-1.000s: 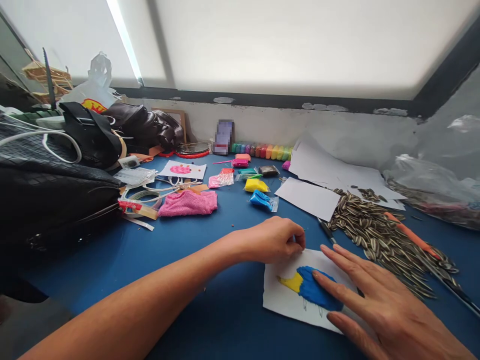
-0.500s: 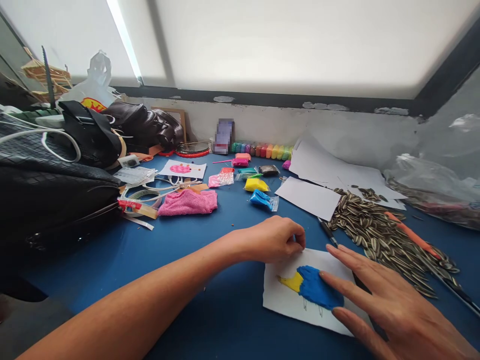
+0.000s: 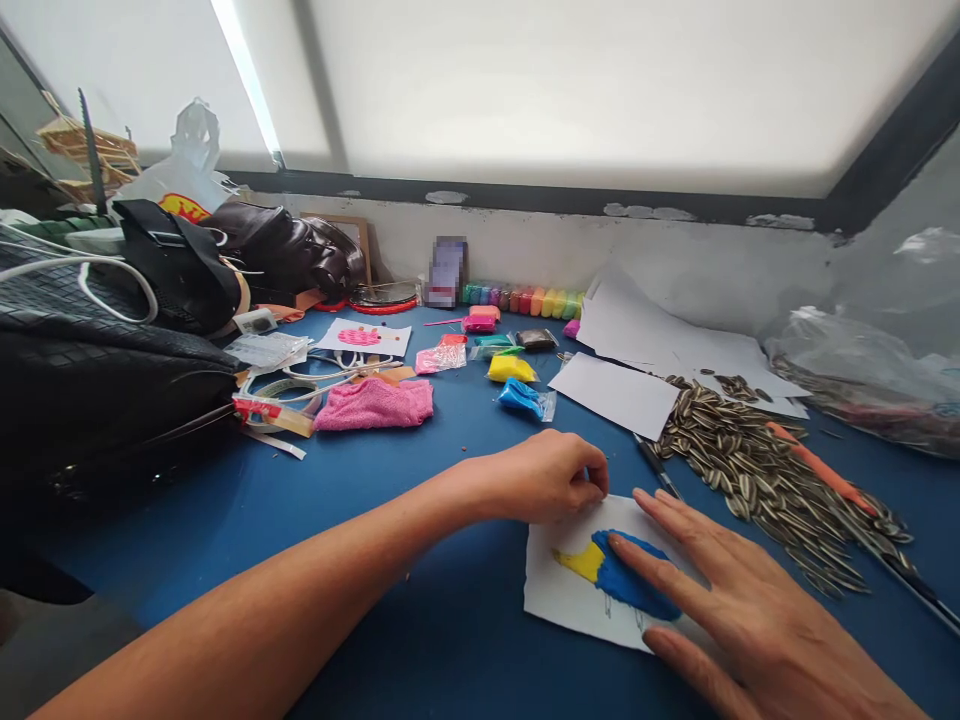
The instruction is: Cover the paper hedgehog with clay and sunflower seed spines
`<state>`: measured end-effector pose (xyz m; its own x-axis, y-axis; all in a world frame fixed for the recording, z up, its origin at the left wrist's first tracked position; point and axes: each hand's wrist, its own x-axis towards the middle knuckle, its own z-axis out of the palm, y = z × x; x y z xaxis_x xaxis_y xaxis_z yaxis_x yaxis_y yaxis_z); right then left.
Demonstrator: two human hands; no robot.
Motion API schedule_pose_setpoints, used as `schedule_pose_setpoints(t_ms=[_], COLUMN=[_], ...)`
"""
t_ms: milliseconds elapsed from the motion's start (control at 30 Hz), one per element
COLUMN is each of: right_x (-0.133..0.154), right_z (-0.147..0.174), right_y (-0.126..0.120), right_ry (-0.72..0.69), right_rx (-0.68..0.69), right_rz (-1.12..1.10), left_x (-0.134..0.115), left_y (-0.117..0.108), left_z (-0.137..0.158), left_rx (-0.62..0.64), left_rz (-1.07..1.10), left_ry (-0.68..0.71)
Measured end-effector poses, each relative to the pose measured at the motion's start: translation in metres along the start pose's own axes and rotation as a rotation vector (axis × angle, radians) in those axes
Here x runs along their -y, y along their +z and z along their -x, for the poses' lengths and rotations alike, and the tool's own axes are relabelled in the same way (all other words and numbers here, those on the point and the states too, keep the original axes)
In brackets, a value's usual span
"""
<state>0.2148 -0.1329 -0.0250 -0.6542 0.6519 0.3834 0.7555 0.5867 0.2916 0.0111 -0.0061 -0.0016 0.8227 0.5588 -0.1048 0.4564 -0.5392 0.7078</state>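
A small white sheet of paper (image 3: pixel 559 600) lies on the table before me, bearing a pencil outline with thin legs. Blue modelling clay (image 3: pixel 626 580) fills the rounded body of the drawing, and yellow clay (image 3: pixel 581 566) forms the narrower part at its left. My left hand (image 3: pixel 559 475) is closed at the paper's top edge, fingers curled, the fingertips partly hidden. Over the right side of the paper my right hand (image 3: pixel 750 600) is spread open, with one fingertip touching the blue clay. It covers the sheet's right end.
Sunflower seeds (image 3: pixel 750 460) are heaped at right with an orange-handled tool (image 3: pixel 821 470) and a pen (image 3: pixel 656 465). Packets of blue (image 3: pixel 521 397) and yellow clay (image 3: pixel 511 369) lie ahead. A pink cloth (image 3: pixel 375 403) and black bag (image 3: pixel 97 400) sit left; blank paper (image 3: pixel 615 393) lies beyond.
My right hand has slid left across the paper, so its fingertip now lies further over the blue clay. My left hand has stayed at the top edge.
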Motion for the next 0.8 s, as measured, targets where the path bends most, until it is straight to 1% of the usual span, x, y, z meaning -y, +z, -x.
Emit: schedule_pose_setpoints(t_ms=[233, 333, 433, 567, 633, 733, 800], right_x=[-0.004, -0.005, -0.004, -0.002, -0.002, -0.004, -0.009], right_z=[0.010, 0.014, 0.013, 0.007, 0.004, 0.002, 0.004], right_y=[0.002, 0.003, 0.001, 0.002, 0.004, 0.003, -0.001], right_ry=[0.021, 0.021, 0.019, -0.086, -0.127, -0.160, -0.178], right_rx=[-0.017, -0.020, -0.059, -0.121, -0.127, -0.073, -0.034], right_rz=[-0.043, -0.104, -0.156, -0.185, -0.164, -0.127, -0.143], left_x=[0.001, 0.002, 0.005, 0.007, 0.008, 0.008, 0.008], left_y=[-0.001, -0.001, 0.000, 0.001, 0.001, 0.001, 0.001], left_z=[0.000, 0.000, -0.001, -0.002, -0.002, -0.002, -0.001], left_rx=[0.016, 0.031, 0.044, 0.051, 0.055, 0.057, 0.050], left_rz=[0.055, 0.119, 0.197, 0.235, 0.230, 0.219, 0.202], left_ry=[-0.014, -0.034, -0.041, -0.043, -0.038, -0.027, -0.022])
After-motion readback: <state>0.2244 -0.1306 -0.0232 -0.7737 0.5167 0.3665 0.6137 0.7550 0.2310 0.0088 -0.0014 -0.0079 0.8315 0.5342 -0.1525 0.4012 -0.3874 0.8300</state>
